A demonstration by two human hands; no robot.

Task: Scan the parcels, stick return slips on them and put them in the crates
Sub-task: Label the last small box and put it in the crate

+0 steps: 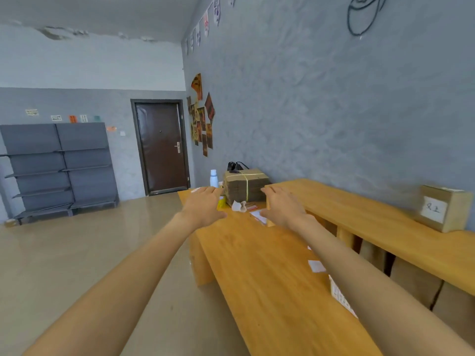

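Above a wooden table (pixel 270 265), left hand (pixel 203 205) and right hand (pixel 282 206) stretch forward, fingers loose, holding nothing, near a tied cardboard bundle (pixel 245 186). Paper slips (pixel 316 265) lie partly hidden beneath the right forearm.

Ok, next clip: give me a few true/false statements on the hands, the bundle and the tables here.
1. Both hands hold parcels. False: the left hand and right hand are open and hold nothing.
2. The strapped bundle of flat cardboard sits at the far end of the wooden table. True.
3. The dark door stands open. False: it is closed.
4. A cardboard box with a white label stands on the bench by the wall. True.
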